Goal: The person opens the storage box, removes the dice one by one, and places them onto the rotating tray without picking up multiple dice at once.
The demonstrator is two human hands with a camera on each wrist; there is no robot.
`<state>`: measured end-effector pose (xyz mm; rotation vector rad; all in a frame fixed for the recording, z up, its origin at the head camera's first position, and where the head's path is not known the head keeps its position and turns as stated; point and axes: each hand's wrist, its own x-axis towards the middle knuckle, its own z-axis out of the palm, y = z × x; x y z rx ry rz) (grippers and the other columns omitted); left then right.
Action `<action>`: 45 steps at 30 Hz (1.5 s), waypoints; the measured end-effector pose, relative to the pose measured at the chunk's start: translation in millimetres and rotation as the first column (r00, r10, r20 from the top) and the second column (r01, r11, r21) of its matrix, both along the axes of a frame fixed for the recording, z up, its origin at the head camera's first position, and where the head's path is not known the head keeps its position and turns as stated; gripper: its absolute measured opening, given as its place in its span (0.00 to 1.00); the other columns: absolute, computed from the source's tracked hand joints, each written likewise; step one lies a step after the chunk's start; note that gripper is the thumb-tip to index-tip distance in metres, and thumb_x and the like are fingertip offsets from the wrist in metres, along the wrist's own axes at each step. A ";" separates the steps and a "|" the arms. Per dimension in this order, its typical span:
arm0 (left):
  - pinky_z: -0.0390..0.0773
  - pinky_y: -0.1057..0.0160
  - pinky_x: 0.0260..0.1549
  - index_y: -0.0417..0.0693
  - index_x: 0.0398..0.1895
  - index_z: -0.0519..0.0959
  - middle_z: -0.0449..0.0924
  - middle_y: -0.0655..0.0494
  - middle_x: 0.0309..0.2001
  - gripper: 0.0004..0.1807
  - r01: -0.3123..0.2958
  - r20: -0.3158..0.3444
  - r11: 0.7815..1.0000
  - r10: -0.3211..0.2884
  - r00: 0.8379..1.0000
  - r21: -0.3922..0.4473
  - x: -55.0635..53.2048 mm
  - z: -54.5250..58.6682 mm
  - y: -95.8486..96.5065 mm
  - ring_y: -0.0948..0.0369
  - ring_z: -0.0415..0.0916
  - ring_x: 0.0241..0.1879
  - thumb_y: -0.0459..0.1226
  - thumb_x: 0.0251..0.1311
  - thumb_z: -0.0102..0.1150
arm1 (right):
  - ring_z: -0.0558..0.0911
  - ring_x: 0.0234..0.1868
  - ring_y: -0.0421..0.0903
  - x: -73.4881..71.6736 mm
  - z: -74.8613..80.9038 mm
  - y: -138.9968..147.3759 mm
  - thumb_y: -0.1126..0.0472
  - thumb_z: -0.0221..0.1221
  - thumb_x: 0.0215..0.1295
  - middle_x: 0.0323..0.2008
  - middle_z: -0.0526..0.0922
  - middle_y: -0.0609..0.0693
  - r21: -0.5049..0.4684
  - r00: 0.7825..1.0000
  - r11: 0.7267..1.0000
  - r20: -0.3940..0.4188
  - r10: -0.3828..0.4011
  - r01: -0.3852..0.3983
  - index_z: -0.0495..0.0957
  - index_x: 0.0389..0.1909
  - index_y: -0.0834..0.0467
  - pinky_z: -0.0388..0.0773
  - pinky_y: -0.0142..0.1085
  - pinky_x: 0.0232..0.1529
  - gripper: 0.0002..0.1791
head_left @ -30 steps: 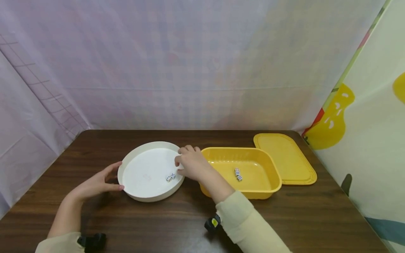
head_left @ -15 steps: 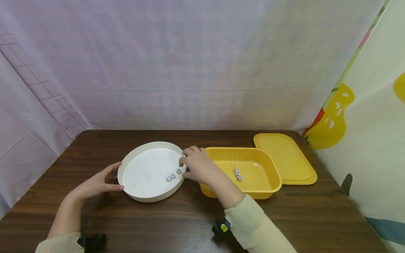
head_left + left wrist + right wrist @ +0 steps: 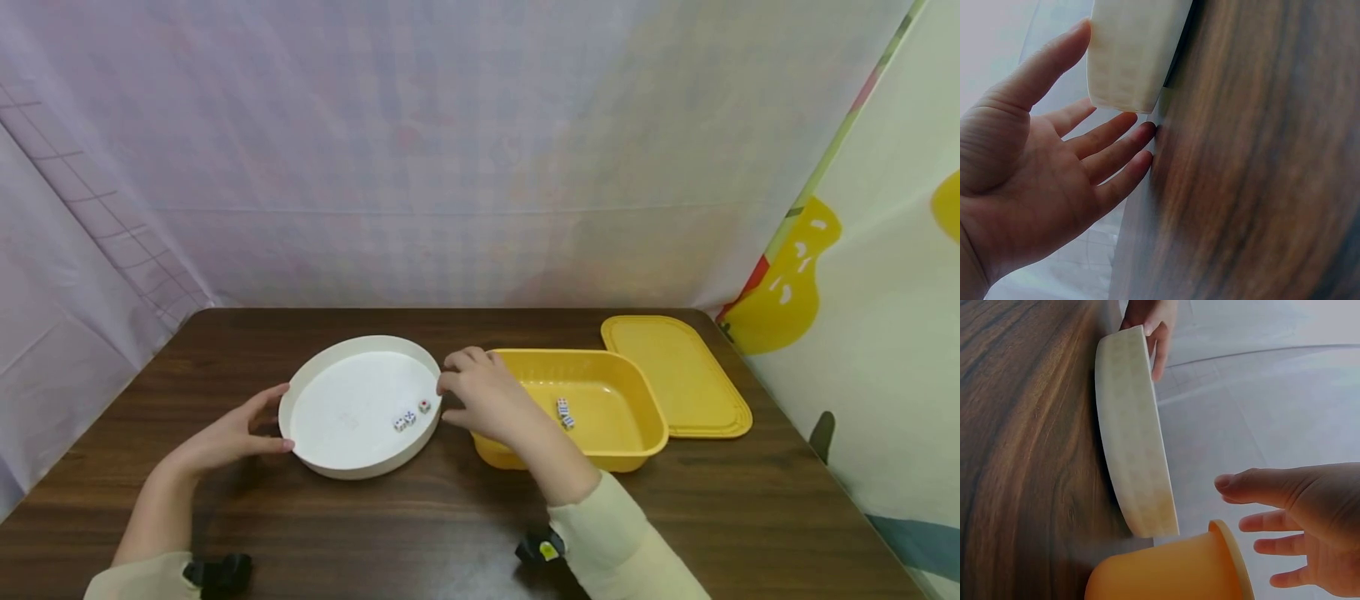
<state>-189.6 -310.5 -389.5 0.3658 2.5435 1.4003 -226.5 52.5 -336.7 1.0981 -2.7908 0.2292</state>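
A round white tray [image 3: 348, 408] lies on the table's left half, with three white dice [image 3: 405, 421] on its right side; one, a little apart, shows a red dot. My left hand [image 3: 236, 433] touches the tray's left rim with thumb and fingers spread, as the left wrist view also shows at the tray wall [image 3: 1132, 56]. Between the tray and a yellow tub [image 3: 525, 458] hovers my right hand [image 3: 487, 396], over the tub's left rim. Its fingers are loosely bent and hold nothing in the right wrist view. Several dice [image 3: 565, 412] rest on the tub's floor.
A flat yellow lid [image 3: 682, 379] lies to the right of the tub, partly behind it. The dark wooden table [image 3: 390, 542] ends at a pale curtain [image 3: 450, 167] at the back. A patterned cloth [image 3: 862, 350] hangs on the right.
My right hand has let go of a die in the tray and drawn back to the right, toward the yellow tub. The left hand and the tray have stayed put.
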 end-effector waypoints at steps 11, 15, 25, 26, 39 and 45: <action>0.64 0.41 0.54 0.31 0.72 0.43 0.48 0.27 0.68 0.50 -0.002 -0.008 1.000 0.002 1.000 0.002 0.3 0.9 0.8 0.33 0.56 0.63 0.36 0.56 0.66 | 0.66 0.62 0.54 5.7 1.6 13.7 0.52 0.69 0.56 0.57 0.74 0.53 -0.023 0.999 0.999 -0.029 -0.028 0.027 0.83 0.40 0.48 0.58 0.53 0.61 0.11; 0.63 0.40 0.55 0.31 0.73 0.43 0.48 0.27 0.69 0.50 -0.003 -0.003 1.000 0.003 1.000 0.009 0.4 1.1 0.5 0.33 0.54 0.64 0.35 0.56 0.66 | 0.66 0.62 0.53 6.1 1.0 18.8 0.51 0.69 0.56 0.57 0.74 0.53 -0.009 0.998 0.999 -0.033 -0.046 0.046 0.84 0.40 0.48 0.58 0.52 0.61 0.12; 0.63 0.41 0.54 0.31 0.73 0.44 0.50 0.27 0.68 0.50 -0.002 -0.013 1.000 0.002 1.000 0.001 -0.8 -0.1 -0.3 0.33 0.56 0.63 0.36 0.56 0.66 | 0.66 0.61 0.54 4.2 -0.7 35.8 0.54 0.69 0.56 0.55 0.75 0.53 -0.019 0.998 0.999 -0.042 -0.038 0.037 0.83 0.39 0.50 0.58 0.52 0.61 0.11; 0.63 0.41 0.54 0.31 0.73 0.44 0.50 0.27 0.68 0.50 -0.002 -0.012 1.000 0.002 1.000 0.002 -0.8 0.0 -0.3 0.33 0.56 0.63 0.35 0.56 0.66 | 0.67 0.60 0.54 3.8 -1.0 37.7 0.54 0.69 0.56 0.55 0.75 0.53 -0.022 0.998 0.999 -0.046 -0.039 0.038 0.83 0.40 0.49 0.58 0.53 0.60 0.11; 0.65 0.43 0.54 0.31 0.72 0.44 0.49 0.27 0.68 0.50 -0.004 -0.007 1.000 0.004 1.000 -0.004 0.1 0.5 0.0 0.34 0.56 0.64 0.36 0.56 0.67 | 0.67 0.61 0.57 4.2 -4.6 57.3 0.54 0.69 0.56 0.56 0.74 0.55 -0.050 0.998 0.998 -0.043 -0.050 0.047 0.83 0.40 0.52 0.59 0.56 0.59 0.13; 0.66 0.45 0.53 0.31 0.73 0.43 0.49 0.27 0.68 0.50 -0.002 -0.007 1.000 0.002 1.000 -0.004 0.4 0.1 -0.3 0.34 0.56 0.63 0.36 0.56 0.67 | 0.67 0.60 0.58 5.3 -5.8 66.5 0.55 0.70 0.55 0.56 0.74 0.56 -0.056 0.998 0.997 -0.049 -0.050 0.047 0.83 0.40 0.54 0.59 0.57 0.58 0.13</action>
